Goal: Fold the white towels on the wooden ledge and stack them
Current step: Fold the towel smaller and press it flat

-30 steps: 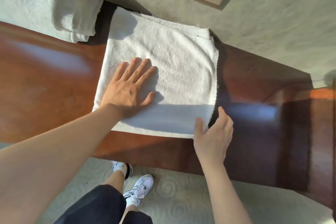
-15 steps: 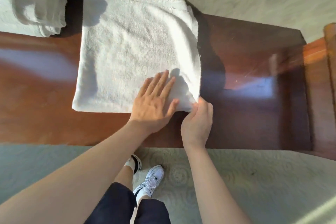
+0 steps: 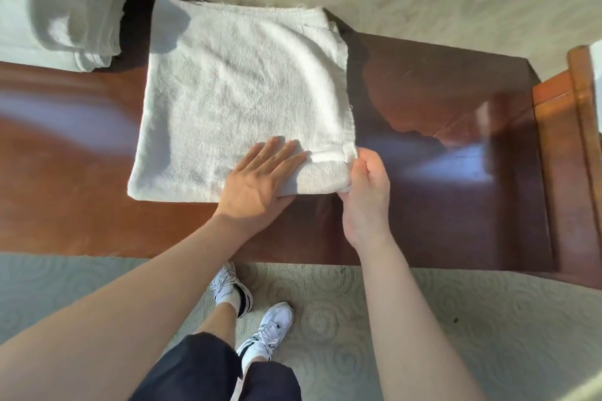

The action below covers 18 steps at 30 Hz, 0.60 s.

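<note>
Towel (image 3: 241, 91): one, folded square, flat on the ledge (image 3: 423, 205), far edge at the wall.
Stack (image 3: 65, 10): one pile of folded towels (layers too blurred to count), far left.
Left hand (image 3: 257, 185): fingers straight, palm pressing towel's near right part.
Right hand (image 3: 365, 192): fingers curled, pinching towel's near right corner.
Shoes (image 3: 254, 312): two, white.

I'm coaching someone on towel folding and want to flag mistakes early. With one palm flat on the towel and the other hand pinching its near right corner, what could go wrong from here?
1. The right hand pinches only the corner of the towel; lifting may peel off just some layers.
2. The left hand presses close to that grip, so it could block the fold.
3. The far right layers look uneven, so the fold may end up crooked.
</note>
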### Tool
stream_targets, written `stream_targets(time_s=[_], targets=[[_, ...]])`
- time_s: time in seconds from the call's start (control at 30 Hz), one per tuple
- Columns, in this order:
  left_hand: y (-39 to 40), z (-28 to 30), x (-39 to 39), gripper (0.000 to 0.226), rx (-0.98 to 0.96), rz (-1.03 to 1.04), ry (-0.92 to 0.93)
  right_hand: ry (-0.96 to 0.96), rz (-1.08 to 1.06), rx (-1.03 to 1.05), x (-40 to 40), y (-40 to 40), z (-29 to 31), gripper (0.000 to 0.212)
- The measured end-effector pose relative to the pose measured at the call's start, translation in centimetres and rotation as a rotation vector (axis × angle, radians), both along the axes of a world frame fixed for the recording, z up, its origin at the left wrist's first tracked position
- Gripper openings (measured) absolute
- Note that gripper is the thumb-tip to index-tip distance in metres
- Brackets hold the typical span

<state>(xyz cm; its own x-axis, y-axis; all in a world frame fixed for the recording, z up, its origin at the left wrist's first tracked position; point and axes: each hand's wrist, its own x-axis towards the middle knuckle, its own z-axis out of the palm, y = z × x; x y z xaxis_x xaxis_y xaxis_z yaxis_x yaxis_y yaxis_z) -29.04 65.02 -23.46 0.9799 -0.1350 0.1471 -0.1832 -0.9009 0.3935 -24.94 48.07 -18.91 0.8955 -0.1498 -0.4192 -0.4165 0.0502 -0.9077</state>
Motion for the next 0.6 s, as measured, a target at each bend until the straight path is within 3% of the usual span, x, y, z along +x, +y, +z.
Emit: stream_targets(time_s=[0.1,0.2,0.27,0.33,0.4,0.47,0.5,0.6], targets=[[-0.3,0.2,-0.2,0.059,0.044,-0.017,0.058,-0.005,-0.117,-0.166,0.5,0.6,-0.8,0.025],[-0.5,0.3,-0.9,0.078,0.142,-0.084,0.202,-0.223,-0.101,-0.702,0.5,0.7,-0.7,0.024],[-0.1,0.6,-1.1,0.065,-0.050,-0.051,0.159,-0.540,0.103,-0.912,0.3,1.6,-0.5,0.027],[1.6,0.8,-0.5,0.049,-0.170,0.084,0.046,-0.662,0.386,-0.947,0.5,3.1,-1.0,0.033],[4.6,0.7,0.4,0.049,-0.066,0.238,0.048,-0.616,0.716,-1.015,0.7,3.5,-2.3,0.045],[7.7,0.7,0.8,0.055,0.082,0.300,0.169,-0.579,0.923,-1.168,1.8,2.6,-3.2,0.047],[8.9,0.6,0.9,0.059,0.135,0.280,0.224,-0.568,0.917,-1.237,2.7,2.6,-3.1,0.045],[10.3,0.5,1.2,0.066,0.210,0.225,0.292,-0.498,0.624,-1.355,6.1,6.0,-1.8,0.051]])
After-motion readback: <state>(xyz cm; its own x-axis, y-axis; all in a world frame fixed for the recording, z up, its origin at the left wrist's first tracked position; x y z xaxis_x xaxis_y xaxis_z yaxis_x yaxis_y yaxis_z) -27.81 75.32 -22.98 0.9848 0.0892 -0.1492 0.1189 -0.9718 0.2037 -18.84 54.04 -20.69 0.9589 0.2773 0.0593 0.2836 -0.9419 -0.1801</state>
